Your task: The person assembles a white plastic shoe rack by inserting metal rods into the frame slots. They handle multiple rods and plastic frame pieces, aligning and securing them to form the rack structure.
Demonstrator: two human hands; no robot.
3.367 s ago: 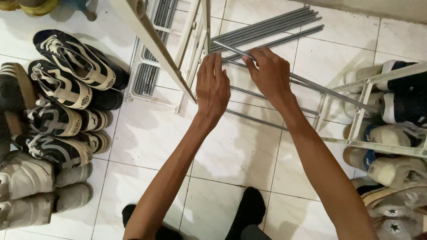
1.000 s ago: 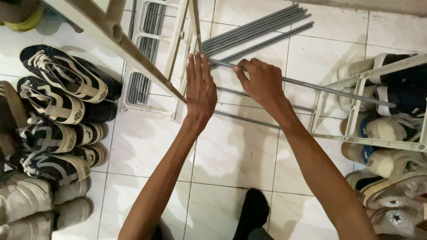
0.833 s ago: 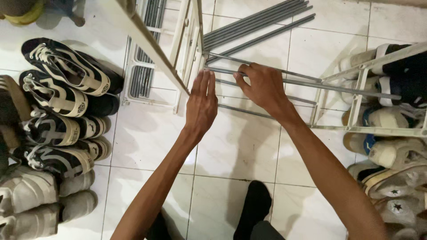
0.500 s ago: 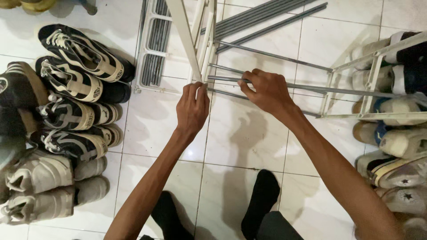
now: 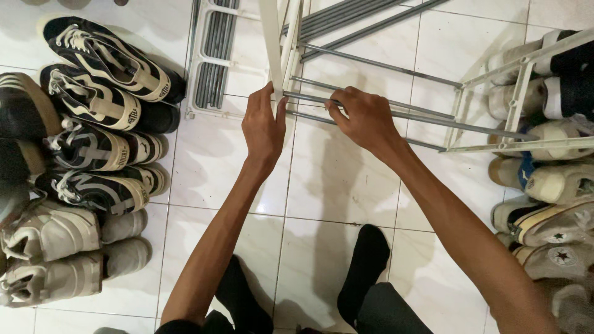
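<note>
The left hand (image 5: 264,127) is pressing flat against the foot of a white upright post (image 5: 270,43), fingers extended along it, thumb on the other side, so it is pinching the post loosely rather than clenching. Just beside it, the right hand (image 5: 364,119) is curling its fingers over a grey metal rod (image 5: 433,120), grasping it near the end that meets the post. That rod is running away from the grip to a white side frame (image 5: 520,99), with parallel rods above and below it. Beyond the left hand a white panel of grey bars (image 5: 213,62) is lying on the tiled floor (image 5: 210,161). Dark sneakers (image 5: 105,80) are lining up well apart on that side; pale shoes (image 5: 550,185) are sitting past the side frame.
</note>
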